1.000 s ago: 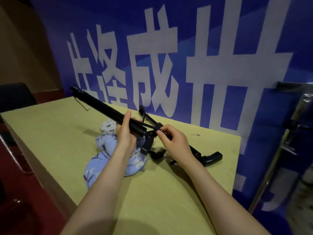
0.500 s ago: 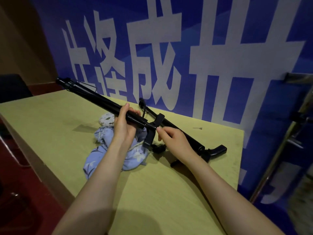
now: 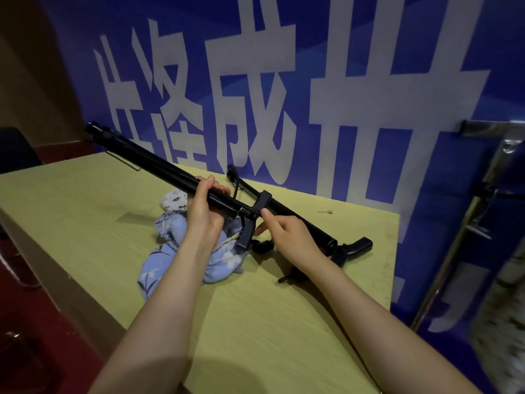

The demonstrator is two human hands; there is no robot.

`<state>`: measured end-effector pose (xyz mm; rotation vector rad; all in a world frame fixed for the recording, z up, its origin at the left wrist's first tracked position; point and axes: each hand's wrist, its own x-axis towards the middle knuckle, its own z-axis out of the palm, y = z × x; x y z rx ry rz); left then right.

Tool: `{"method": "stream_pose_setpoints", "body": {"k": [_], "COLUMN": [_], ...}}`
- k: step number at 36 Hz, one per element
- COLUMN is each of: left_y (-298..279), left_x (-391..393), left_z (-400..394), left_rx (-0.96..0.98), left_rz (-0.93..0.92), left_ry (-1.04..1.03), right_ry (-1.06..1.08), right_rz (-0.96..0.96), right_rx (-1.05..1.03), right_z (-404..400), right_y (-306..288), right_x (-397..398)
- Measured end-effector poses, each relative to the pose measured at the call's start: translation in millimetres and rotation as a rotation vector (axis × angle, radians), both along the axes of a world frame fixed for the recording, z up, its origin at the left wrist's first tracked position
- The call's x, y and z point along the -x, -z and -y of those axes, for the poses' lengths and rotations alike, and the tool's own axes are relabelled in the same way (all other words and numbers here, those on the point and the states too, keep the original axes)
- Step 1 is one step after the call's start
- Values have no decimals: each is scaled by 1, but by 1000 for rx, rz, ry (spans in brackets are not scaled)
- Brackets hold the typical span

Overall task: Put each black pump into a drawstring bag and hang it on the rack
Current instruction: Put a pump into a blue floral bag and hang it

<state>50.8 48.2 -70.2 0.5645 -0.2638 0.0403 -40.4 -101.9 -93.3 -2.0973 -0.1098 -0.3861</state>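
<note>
Two bare forearms are reaching in from the table's (image 3: 284, 336) near edge toward its middle.

Left hand (image 3: 203, 211): fingers and thumb are curling round the barrel of a black pump (image 3: 170, 173), holding it lifted off the tabletop. The barrel is slanting up and away toward the far left corner, its far end hanging past the table's far edge in front of the blue banner (image 3: 369, 81).

Right hand (image 3: 287, 237): thumb and fingertips are pinching at the foot bracket (image 3: 247, 234) at the held pump's near end; the remaining fingers are lying curled beneath, and how firm the hold is cannot be told.

Under the left wrist, a blue floral drawstring bag (image 3: 170, 265) is lying crumpled on the table near its middle, cord showing. A second patterned cloth bundle (image 3: 173, 200) is sitting just behind it.

A second black pump (image 3: 312, 231) is lying flat on the table beyond the right hand, running from the far edge toward the right edge, handle end nearest the right edge.

A small metal piece (image 3: 325, 212) is resting near the far right corner.

A metal rack (image 3: 483, 194) is standing beyond the table's right edge.
</note>
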Motion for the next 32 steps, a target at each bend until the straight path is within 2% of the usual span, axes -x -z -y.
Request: {"method": "stream_pose_setpoints", "body": {"k": [3,9,13,17,23,32], "left_y": [0,0,-4,-8,-7,-3], "left_x": [1,8,13,19,20,22], "left_z": [-1,1,3,8,13,18], "left_rx": [2,-77,-26,73,-9,-95], "left_rz": [16,53,96,83,64,45], "left_ry": [-11,-37,9,95,110,109], "right_ry": [-32,27,-100,-176,-239,-240], "right_rz": [-54,-4,-168,-187,-284,-289], "right_rx": [-14,19,-162,-353,-671,-703], "right_z": [-2,-3,-5,-5,1,4], "right_y": [-1,1,-3,-10,-13,-13], "right_x": [2,2,3,5,5,7]}}
